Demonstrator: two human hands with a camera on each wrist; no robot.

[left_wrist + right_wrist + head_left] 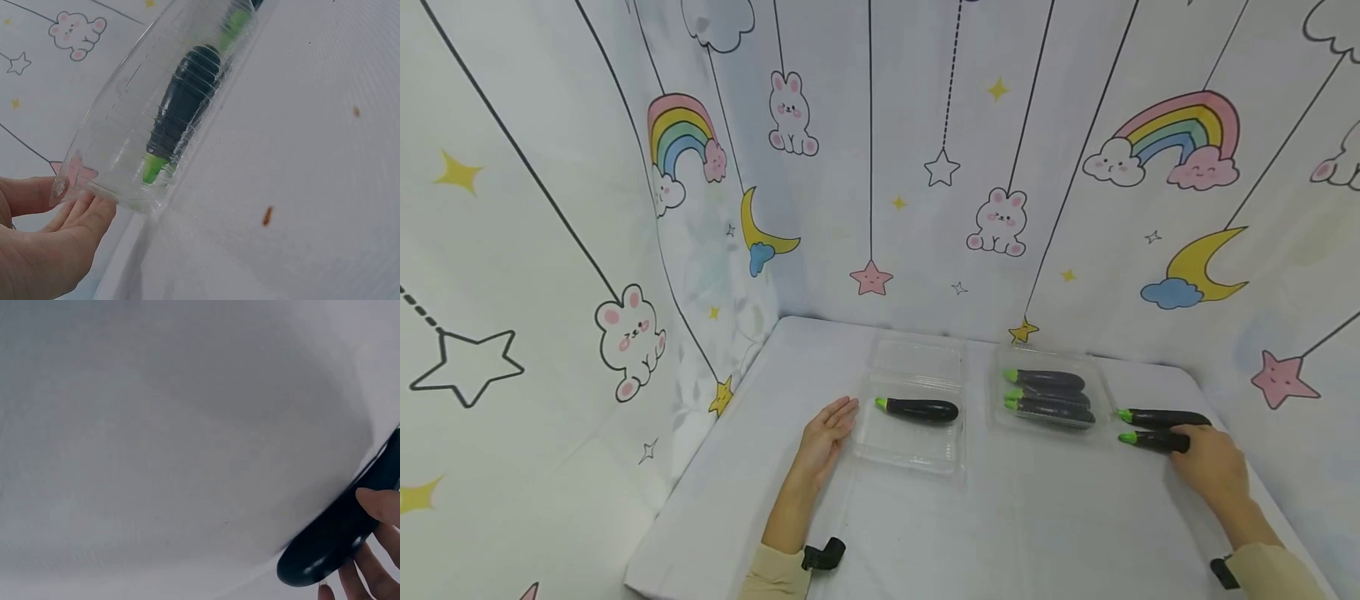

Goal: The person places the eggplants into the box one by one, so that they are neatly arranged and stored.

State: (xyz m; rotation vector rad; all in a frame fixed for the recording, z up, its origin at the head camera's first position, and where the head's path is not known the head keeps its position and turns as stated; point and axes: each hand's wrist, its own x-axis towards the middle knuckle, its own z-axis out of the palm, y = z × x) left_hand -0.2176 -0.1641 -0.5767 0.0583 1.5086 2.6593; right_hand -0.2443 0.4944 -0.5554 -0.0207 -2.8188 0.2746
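My left hand (826,437) touches the left edge of an opened clear plastic clamshell box (902,457), its fingers nearly straight. In the left wrist view, thumb and fingertips meet the box's near corner. One dark eggplant (922,410) with a green stem lies inside that box. At the right of the table, my right hand (1213,467) grips an eggplant (1153,441) by its rounded end, stem pointing left. The right wrist view shows thumb and fingers around this eggplant (328,547). Just behind it lies another eggplant (1161,418).
A second clear plastic box (1000,417) holds several eggplants (1047,382), between the opened box and my right hand. All stand on a white-covered table (985,525). A printed curtain (902,150) hangs behind and at the sides.
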